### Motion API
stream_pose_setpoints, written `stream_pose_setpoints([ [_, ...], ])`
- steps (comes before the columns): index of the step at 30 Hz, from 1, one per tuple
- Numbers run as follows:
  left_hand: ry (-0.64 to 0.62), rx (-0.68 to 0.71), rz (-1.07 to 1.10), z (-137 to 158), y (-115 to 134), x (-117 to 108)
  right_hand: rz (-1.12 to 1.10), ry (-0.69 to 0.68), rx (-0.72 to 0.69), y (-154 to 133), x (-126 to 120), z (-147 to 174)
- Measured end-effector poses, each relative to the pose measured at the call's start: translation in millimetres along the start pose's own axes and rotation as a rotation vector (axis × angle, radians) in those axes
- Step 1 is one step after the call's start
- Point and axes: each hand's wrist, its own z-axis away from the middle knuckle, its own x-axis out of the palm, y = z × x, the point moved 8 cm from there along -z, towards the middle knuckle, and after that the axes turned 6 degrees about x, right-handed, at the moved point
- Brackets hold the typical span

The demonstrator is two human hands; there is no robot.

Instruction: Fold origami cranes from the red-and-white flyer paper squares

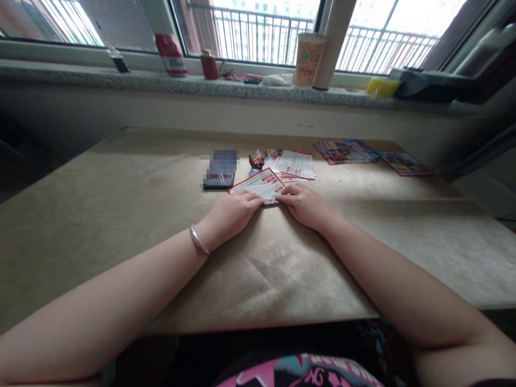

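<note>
The person's left hand (237,208), with a smooth silver bangle (199,241) at the wrist, has its grip closed on the near edge of a white paper sheet with a red border and red printed labels (260,185); the right hand (304,205) grasps the same edge, a narrow multicoloured strip showing between the fingertips; the sheet lies on a beige counter (121,215), right of and nearer the person than a dark, flat, rectangular device (221,169); just right of the device sits a small, crumpled, multicoloured object (257,160); farther right of it lies a loose stack of white, red-bordered sheets (294,164); well to its right lie glossy, multicoloured printed sheets (346,150).
</note>
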Motion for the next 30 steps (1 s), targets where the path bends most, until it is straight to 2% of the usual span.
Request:
stream_pose_setpoints([
  [7,-0.080,-0.050,-0.065,2,3,-2,0.025,-0.021,0.005,-2,-5,1],
  [17,-0.043,-0.033,-0.041,-2,-7,6,0.012,-0.030,0.033,1,-4,0],
  [30,-0.060,-0.090,-0.064,-2,-5,3,0.045,-0.051,0.046,1,-4,0],
])
